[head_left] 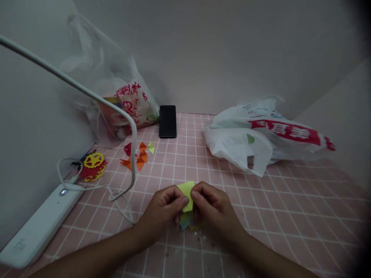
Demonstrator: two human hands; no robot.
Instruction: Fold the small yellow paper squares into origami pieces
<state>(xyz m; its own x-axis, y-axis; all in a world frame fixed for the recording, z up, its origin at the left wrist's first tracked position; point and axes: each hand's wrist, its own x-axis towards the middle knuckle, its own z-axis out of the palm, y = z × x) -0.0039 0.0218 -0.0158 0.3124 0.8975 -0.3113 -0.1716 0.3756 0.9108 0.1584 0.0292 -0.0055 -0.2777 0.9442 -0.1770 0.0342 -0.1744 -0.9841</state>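
A small piece of yellow-green paper (186, 189) is pinched between both hands near the front middle of the table. My left hand (165, 210) grips its left side, thumb laid across the front. On the right edge, my right hand (216, 210) closes thumb and fingers on the same paper. Below it, partly hidden by the fingers, are bluish and orange-yellow paper bits (185, 222); whether they lie on the table or are held, I cannot tell. Farther back left sit several folded orange paper pieces (142, 158), a red one (128, 149) and a pale yellow one (151, 147).
A black phone (167, 121) rests at the back wall. Plastic bags stand at back left (116, 88) and lie at right (246, 135). Yellow and red cut-outs (93, 160) lie beside a white power strip (40, 224). A white cable (78, 88) arches across the left.
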